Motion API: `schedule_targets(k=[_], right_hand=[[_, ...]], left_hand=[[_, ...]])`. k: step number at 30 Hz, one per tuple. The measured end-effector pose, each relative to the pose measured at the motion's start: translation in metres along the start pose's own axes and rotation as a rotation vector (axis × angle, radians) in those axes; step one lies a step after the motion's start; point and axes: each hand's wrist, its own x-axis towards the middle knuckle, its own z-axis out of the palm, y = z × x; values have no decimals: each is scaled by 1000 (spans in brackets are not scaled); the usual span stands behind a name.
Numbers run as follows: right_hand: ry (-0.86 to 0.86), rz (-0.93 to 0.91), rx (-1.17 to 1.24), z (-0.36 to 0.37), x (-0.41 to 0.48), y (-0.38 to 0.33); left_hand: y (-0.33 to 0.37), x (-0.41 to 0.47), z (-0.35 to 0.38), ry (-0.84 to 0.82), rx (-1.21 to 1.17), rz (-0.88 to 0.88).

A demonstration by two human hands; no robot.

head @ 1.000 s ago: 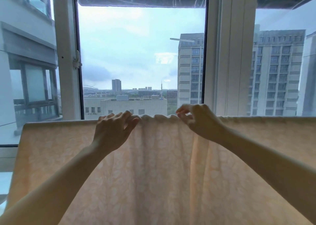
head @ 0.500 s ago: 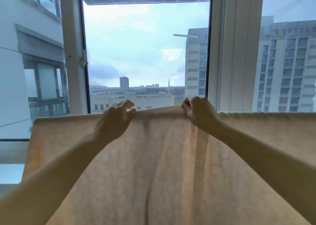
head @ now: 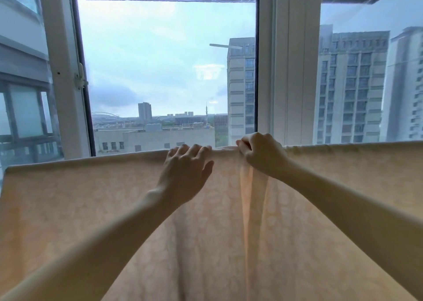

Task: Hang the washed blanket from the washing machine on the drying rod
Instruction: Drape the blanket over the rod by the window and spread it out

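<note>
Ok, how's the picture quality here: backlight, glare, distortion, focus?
Head view: strong backlight from the sky leaves the left hand and right hand dark, the blanket glowing translucent; head view: the wide-angle lens bows the window frame at the edges; head view: a pale reflection on the glass; focus looks sharp.

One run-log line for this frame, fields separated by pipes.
blanket: hung, spread wide | left hand: fingers rest over top edge | right hand: pinches gathered fold at top edge | remaining: fold not yet smoothed
</note>
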Motion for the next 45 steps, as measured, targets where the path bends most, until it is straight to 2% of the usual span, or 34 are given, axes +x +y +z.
schedule_targets(k=[6,15,18,21,27,34,37,41,45], right_hand=[[2,9,60,-19,-15,17],[99,-63,61,-35,-30,37],[168,-31,-41,-32,-25,40],[183,104,-119,-37,-18,48],[81,292,-51,-43,-5,59],[-123,370,31,-56,9,66],[-106,374,31,-54,9,74],[16,279,-73,-49,-6,87],[306,-103,-301,-37,-39,106]], left_hand=[[9,18,6,2,-108,-3],[25,30,15,74,-215,46],[26,29,16,78,-197,54],[21,28,16,89,-205,64],[24,27,17,118,-242,138],[48,42,24,94,-207,197],[72,53,32,128,-204,175],[89,52,52,302,-178,28],[89,48,62,434,-177,-15]])
